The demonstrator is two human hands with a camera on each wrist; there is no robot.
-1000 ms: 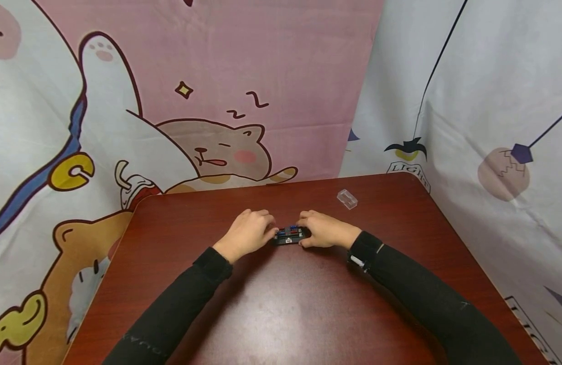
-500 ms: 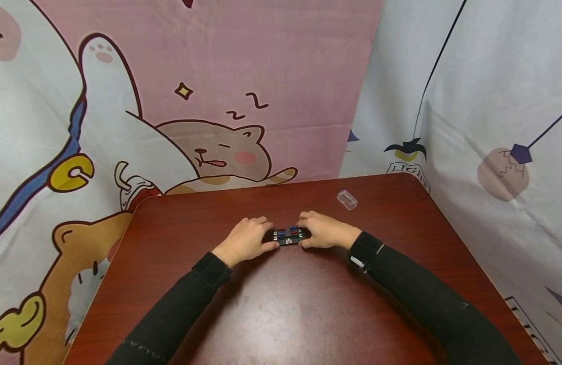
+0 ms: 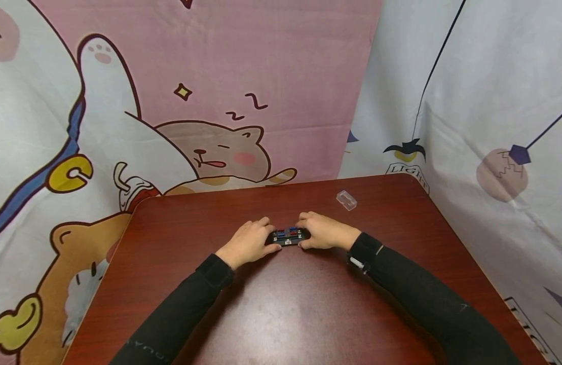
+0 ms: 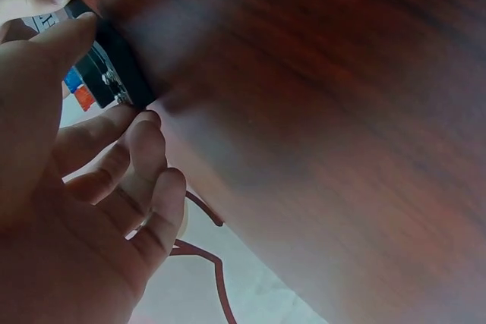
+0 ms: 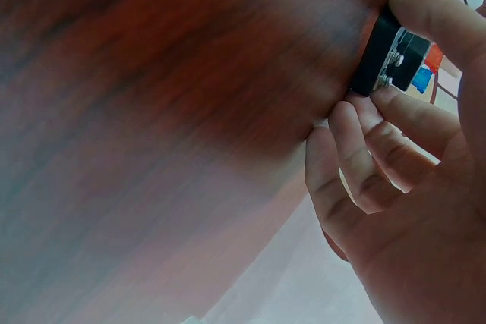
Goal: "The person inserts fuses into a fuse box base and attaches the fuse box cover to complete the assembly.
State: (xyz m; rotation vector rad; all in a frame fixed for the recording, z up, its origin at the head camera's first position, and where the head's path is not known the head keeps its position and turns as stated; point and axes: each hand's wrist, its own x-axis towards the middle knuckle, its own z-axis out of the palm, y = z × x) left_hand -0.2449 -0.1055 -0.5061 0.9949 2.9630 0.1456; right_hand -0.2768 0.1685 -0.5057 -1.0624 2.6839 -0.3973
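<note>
A black fuse block [image 3: 287,243] with blue and red blade fuses lies on the table between both hands. Screw terminals show at its ends in the wrist views. My left hand [image 3: 248,240] pinches its left end, thumb on the near side and fingertips at the far side. In the left wrist view, that thumb presses the black base [image 4: 125,62], while the other fingers curl loosely beside it. At the opposite end, my right hand [image 3: 325,231] holds the block the same way. The right wrist view shows its thumb and index finger across the base [image 5: 377,55].
A small clear plastic cover [image 3: 346,200] lies toward the back right of the reddish-brown table [image 3: 290,299]. Printed cloth [image 3: 285,76] hangs behind the table's far edge and along the right side.
My left thumb has come down to the near side of the fuse block, and the left hand now grips its left end. My right hand has kept its hold at the right end.
</note>
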